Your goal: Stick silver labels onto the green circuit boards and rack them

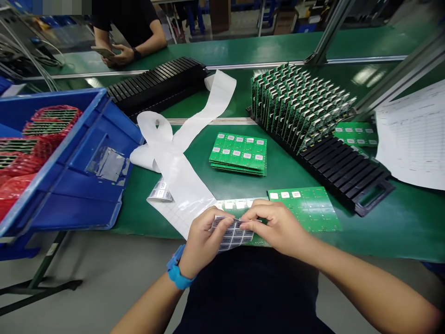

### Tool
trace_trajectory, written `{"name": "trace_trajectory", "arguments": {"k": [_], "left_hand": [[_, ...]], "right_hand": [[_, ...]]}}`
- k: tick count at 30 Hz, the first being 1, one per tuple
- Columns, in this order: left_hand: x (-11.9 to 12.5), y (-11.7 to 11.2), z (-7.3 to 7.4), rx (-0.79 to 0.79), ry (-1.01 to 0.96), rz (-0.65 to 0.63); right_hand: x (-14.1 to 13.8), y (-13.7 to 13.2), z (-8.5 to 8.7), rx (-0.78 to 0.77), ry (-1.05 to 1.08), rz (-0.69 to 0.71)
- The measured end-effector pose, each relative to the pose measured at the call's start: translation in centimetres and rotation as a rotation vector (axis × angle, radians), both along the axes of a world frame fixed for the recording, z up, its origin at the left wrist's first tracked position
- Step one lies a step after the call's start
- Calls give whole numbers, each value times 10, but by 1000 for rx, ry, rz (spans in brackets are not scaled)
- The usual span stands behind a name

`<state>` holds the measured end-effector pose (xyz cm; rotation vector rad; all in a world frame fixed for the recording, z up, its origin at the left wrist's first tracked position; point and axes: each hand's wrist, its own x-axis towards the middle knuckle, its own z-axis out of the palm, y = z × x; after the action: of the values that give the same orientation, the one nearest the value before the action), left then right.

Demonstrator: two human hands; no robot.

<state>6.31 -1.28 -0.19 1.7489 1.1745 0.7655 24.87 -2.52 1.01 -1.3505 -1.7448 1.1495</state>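
Observation:
My left hand [203, 239] grips a sheet of small grey labels [233, 236] at the table's near edge. My right hand [276, 225] is closed in a pinch, holding thin metal tweezers [247, 220] whose tip rests on the label sheet. Under and beyond both hands lies a green circuit board panel [306, 206] with white labels along its far edge. A long white strip of label backing paper [181, 148] curls away to the left and back. A stack of labelled green boards [239, 153] sits in the middle of the green table.
A black slotted rack [342, 167] full of upright green boards [295, 104] stands at right; another black rack [156, 86] lies at back left. A blue bin [74, 176] with red-bagged parts is at left. Paper sheets [413, 134] lie far right. Another person [128, 32] holds a phone across the table.

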Motion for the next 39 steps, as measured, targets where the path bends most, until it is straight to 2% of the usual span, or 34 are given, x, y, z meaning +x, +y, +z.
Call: {"name": "trace_trajectory", "arguments": {"k": [3,6,12,15,19,22,28,34,39], "left_hand": [[0,0,-2,9,38,75],[1,1,-3,30,47,86],[1,4,-3,39,103,58],[-4,6,-4,17,128,50],[-10,4,-2,-42,103,-15],[-9,2,0,-76,73,-49],[-8,0,0,-45,83,-47],[-8,-1,0,32,166,28],[-7,-1,4,77,183,91]], "right_hand": [[6,-2,2,-33,3,56],[10,-5,4,-68,-3,53],[17,-3,9,67,18,-8],[53,4,14,23,-26,-123],[120,15,12,-164,-451,-183],[148,18,0,-248,-677,-161],[150,18,-19,-224,-748,-175],[150,16,-25,-190,-803,-201],[136,-1,-28,-106,-907,-293]]}}
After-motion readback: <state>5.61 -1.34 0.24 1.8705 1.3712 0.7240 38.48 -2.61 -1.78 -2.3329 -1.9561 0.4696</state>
